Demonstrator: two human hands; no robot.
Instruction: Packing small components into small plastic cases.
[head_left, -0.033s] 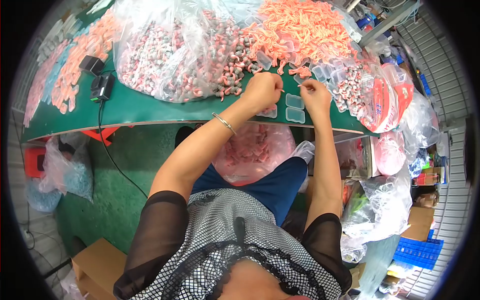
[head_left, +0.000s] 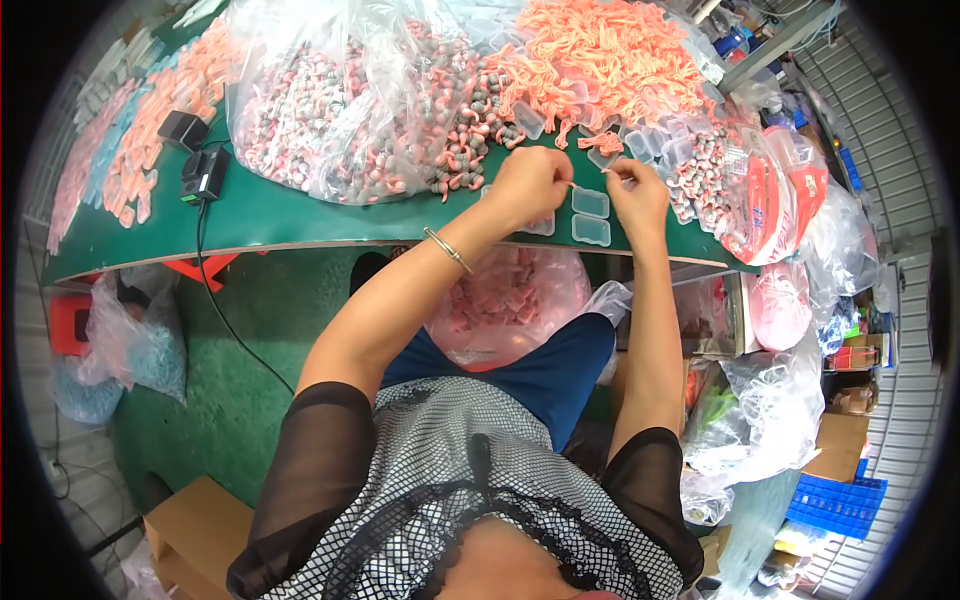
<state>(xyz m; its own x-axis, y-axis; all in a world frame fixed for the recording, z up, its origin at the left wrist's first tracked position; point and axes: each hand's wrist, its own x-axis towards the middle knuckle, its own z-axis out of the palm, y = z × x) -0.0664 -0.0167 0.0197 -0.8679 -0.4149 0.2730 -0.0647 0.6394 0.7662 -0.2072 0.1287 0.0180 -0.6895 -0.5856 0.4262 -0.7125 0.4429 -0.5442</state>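
My left hand (head_left: 533,187) is closed in a pinch above the green table (head_left: 400,218); a tiny orange tip shows at its fingertips, too small to name. To its right, my right hand (head_left: 640,198) pinches too, with a small pale bit at the fingertips. Between and just below the hands lies a clear plastic case (head_left: 590,203), opened flat in two halves. Another clear case (head_left: 540,224), with pinkish contents, is partly hidden under my left wrist. Orange cords (head_left: 600,50) lie heaped beyond my hands. Small grey-and-pink plugs (head_left: 466,150) spill out to the left.
A large clear bag (head_left: 330,120) of plugs stands left of my hands. More clear cases (head_left: 655,140) and plugs (head_left: 700,180) lie at the right, beside a red-and-white bag (head_left: 775,200). A black device (head_left: 203,175) with a cable sits left. A pinkish bag (head_left: 510,300) is at my lap.
Both hands have shifted slightly to the right, the right hand also a little toward me. The orange tip at the left fingertips shows more plainly. The open case has barely moved.
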